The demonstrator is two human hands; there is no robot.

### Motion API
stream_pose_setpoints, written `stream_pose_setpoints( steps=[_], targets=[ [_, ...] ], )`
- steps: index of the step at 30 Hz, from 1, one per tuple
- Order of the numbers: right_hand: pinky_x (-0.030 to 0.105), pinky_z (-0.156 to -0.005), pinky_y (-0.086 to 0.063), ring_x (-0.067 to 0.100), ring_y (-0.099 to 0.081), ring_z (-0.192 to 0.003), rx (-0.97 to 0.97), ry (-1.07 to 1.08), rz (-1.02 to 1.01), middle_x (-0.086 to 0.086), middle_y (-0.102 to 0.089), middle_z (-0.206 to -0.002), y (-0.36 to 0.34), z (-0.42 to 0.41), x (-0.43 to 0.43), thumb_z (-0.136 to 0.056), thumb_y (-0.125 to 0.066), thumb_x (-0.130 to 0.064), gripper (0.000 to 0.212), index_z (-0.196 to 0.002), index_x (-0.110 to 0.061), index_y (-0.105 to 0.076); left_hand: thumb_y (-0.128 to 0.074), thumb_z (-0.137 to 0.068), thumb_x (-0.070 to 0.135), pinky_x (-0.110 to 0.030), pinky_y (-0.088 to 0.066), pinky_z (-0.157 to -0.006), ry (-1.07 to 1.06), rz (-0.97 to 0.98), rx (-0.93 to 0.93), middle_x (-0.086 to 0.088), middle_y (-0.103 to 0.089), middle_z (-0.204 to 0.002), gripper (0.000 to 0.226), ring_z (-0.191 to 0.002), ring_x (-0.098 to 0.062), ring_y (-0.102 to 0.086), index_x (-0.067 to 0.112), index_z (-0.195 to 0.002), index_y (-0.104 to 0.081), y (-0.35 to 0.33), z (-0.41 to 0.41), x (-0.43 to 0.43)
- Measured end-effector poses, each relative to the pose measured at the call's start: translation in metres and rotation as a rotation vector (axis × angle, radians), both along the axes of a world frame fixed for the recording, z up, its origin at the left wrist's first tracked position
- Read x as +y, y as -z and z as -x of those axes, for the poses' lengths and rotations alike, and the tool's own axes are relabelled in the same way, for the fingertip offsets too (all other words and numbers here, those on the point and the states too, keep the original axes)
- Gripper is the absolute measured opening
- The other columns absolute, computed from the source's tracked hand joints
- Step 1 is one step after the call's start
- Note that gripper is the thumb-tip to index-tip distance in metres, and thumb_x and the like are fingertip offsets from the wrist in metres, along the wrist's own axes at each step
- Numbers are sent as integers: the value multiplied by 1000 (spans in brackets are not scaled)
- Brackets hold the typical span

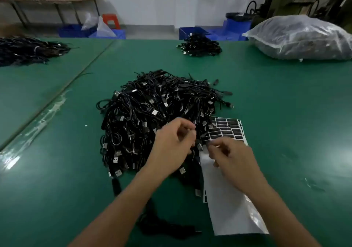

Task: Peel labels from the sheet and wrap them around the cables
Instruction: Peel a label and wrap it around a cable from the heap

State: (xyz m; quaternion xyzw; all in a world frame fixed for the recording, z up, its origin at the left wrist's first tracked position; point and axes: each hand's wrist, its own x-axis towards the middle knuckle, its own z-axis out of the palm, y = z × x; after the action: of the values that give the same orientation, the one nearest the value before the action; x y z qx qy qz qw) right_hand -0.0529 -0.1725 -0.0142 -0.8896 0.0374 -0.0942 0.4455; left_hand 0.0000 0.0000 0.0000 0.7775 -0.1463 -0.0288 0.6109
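A big heap of black USB cables (152,113) lies on the green table (285,113) in front of me. To its right lies a white label sheet (228,130) with rows of black labels at its far end and bare backing near me. My left hand (175,142) hovers over the heap's right edge, fingers curled, pinching a cable. My right hand (230,157) rests on the sheet, its fingertips pinching at a label at the edge of the label rows. Blur hides the fingertips' exact hold.
A smaller cable pile (200,46) sits at the far middle, another pile (26,49) at the far left. A filled clear plastic bag (302,37) lies far right. Blue bins (91,31) stand past the table. Clear tape (38,121) runs along the table seam at left.
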Motion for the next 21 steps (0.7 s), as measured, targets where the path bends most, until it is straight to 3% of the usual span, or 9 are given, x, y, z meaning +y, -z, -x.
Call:
stream_pose_setpoints(
  steps=[3, 5, 10, 12, 16, 21],
  targets=[
    [2, -66, -39, -12, -58, -75, -67, 74, 104, -18, -65, -76, 5, -17, -2, -93, -68, -17, 13, -90, -30, -67, -64, -97, 18, -31, -61, -72, -117, -124, -131, 12, -62, -99, 14, -82, -1, -64, 28, -106, -60, 5, -18, -11],
    [-1, -67, -37, -13, -56, -73, -72, 81, 140, -19, -65, -84, 5, -27, -3, -93, -67, -16, 13, -92, -29, -66, -65, -96, 18, -33, -62, -71, -164, -174, -143, 11, -56, -111, 21, -81, -1, -63, 26, -114, -57, 7, -23, -16],
    [-5, -68, -34, -18, -55, -75, -150, 112, 123, -16, -65, -84, -6, -54, 3, -91, -63, -14, 14, -97, -19, -75, -64, -96, 18, -42, -61, -72, -151, -469, -105, -1, -43, -132, 45, -85, -24, -66, 23, -137, -45, 6, -35, -19],
    [-2, -66, -37, -15, -57, -77, -140, 113, 76, -20, -63, -83, -7, -66, 9, -93, -63, -19, 13, -102, -22, -71, -63, -97, 19, -44, -61, -71, -147, -560, -120, -2, -45, -129, 43, -81, -29, -66, 20, -136, -46, 3, -37, -20],
    [2, -60, -39, -4, -57, -70, -60, 118, -17, -14, -61, -73, 2, -81, 19, -94, -66, -28, 15, -103, -28, -54, -62, -97, 22, -42, -60, -72, -152, -609, -149, -2, -52, -117, 25, -86, -24, -64, 16, -121, -56, 4, -37, -20],
    [18, -51, -38, 8, -55, -60, -45, 184, -80, -4, -58, -59, 10, -92, 20, -91, -66, -27, 15, -82, -16, -61, -62, -98, 30, -45, -59, -75, -128, -696, -107, -6, -65, -97, 23, -85, -26, -66, 13, -112, -55, 4, -39, -18]
  ],
)
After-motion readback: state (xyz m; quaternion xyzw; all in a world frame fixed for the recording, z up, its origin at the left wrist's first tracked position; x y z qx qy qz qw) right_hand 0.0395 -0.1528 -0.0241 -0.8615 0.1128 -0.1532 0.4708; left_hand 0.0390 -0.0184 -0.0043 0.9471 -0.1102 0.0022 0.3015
